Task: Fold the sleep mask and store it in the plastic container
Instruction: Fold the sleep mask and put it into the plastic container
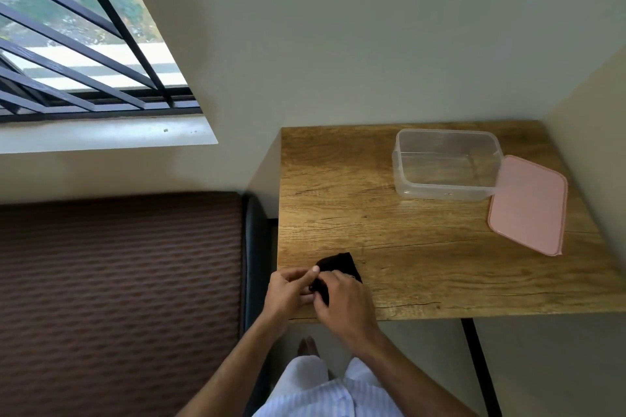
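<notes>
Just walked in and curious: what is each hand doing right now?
Left hand: closed, pinching the near edge of the black mask.
Right hand: closed on the mask, pressing it to the table.

Wood-grain worktop sits tucked in a corner of pale walls, with a black leg under its near edge. On the left is a barred window, and below it some brown ribbed upholstery.

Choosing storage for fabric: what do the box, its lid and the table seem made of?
Box: clear glossy plastic, see-through walls. Lid: pink matte plastic, probably, with a raised rim. Table: wood or wood-look laminate, grain and cracks showing.
</notes>
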